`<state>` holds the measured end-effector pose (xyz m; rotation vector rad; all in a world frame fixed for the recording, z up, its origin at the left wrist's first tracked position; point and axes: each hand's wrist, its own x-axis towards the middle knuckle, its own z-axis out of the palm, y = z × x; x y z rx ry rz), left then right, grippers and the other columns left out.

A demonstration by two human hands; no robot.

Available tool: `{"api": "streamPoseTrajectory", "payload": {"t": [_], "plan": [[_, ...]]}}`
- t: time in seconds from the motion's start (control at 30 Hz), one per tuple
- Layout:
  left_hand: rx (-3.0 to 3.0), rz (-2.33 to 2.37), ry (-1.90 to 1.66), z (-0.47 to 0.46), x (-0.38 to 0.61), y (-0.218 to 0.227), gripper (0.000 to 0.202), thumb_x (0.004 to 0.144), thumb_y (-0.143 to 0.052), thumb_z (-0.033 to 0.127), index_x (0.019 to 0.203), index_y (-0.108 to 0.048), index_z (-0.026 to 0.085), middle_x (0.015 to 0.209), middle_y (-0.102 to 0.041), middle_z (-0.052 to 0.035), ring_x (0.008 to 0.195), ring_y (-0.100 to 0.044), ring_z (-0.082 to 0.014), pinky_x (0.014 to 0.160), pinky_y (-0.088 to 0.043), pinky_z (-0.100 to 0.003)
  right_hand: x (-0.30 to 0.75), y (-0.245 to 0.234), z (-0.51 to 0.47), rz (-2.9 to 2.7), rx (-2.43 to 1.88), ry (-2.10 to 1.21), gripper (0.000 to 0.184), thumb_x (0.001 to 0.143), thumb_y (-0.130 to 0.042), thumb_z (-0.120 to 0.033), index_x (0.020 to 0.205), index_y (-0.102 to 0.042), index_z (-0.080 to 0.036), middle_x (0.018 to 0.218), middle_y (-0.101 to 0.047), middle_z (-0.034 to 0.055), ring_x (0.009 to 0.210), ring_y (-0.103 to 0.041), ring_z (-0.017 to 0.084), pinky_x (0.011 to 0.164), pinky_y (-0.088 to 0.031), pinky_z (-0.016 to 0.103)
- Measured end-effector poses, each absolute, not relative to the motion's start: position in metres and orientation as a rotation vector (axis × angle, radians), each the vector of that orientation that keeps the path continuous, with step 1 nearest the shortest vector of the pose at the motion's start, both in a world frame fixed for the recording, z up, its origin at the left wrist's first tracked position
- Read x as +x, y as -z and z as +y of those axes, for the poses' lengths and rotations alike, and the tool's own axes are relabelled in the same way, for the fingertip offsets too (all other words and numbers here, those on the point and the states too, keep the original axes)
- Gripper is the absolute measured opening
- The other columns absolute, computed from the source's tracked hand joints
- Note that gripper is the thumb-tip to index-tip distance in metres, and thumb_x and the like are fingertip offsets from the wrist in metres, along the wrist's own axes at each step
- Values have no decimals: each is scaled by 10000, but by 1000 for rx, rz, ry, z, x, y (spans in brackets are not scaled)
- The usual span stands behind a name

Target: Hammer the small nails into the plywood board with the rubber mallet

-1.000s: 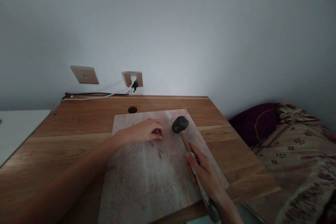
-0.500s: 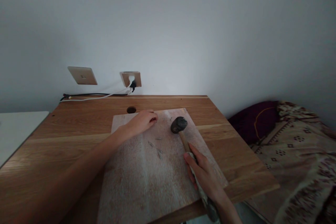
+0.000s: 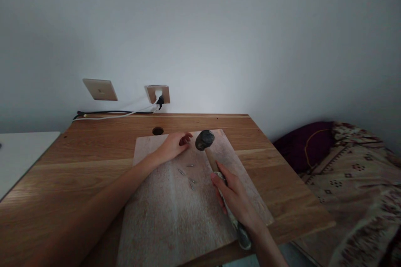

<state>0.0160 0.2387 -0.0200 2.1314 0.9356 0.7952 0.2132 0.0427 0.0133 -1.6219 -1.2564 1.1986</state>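
Observation:
My right hand [image 3: 233,192] is closed around the handle of a hammer [image 3: 205,140] with a dark, blocky head. The head hovers over or rests on the far part of a pale, worn wooden board [image 3: 150,225]; I cannot tell which. My left hand [image 3: 175,145] lies on the board's far left part, just left of the hammer head. Its fingers are loosely curled, with a gap between them and the thumb, and nothing shows in them. Several loose nails [image 3: 181,172] lie on the board between my hands. The spot behind the hammer head is hidden.
The board lies on a wooden table [image 3: 78,175] against a white wall. A round hole [image 3: 158,131] sits behind the board. White and black cables [image 3: 125,114] run from a wall socket [image 3: 158,94]. Patterned bedding [image 3: 351,183] and a purple cushion [image 3: 308,142] are right.
The hammer and my right hand have moved left and slightly away from me, bringing the head nearer my left hand. The left fingers have loosened a little. The nails have stayed on the board.

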Motion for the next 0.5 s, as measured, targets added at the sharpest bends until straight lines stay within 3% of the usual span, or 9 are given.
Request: {"api": "streamPoseTrajectory", "payload": {"t": [0.23, 0.4, 0.5], "plan": [[2121, 961, -809, 238, 14, 18, 435, 772, -662, 31, 1186, -670, 164, 935, -765, -33, 806, -708, -189, 769, -548, -315, 201, -17, 67, -1403, -1559, -1204, 438, 1018, -509, -468, 1333, -608, -181, 479, -487, -102, 341, -448, 126, 308, -358, 197], [2339, 1047, -745, 222, -2, 3, 197, 748, -678, 86, 927, -661, 167, 950, -699, -57, 861, -676, -217, 779, -537, -335, 200, -13, 69, -1399, -1577, -1184, 522, 1001, -523, -493, 1409, -581, -172, 487, -483, -103, 350, -453, 128, 305, -360, 193], [2545, 845, -563, 203, -6, -7, 137, 820, -684, 125, 945, -689, 182, 989, -715, -60, 922, -690, -227, 836, -539, -342, 201, -11, 65, -1353, -1592, -1203, 585, 986, -532, -520, 1454, -554, -171, 480, -472, -111, 347, -440, 125, 304, -358, 188]]}}
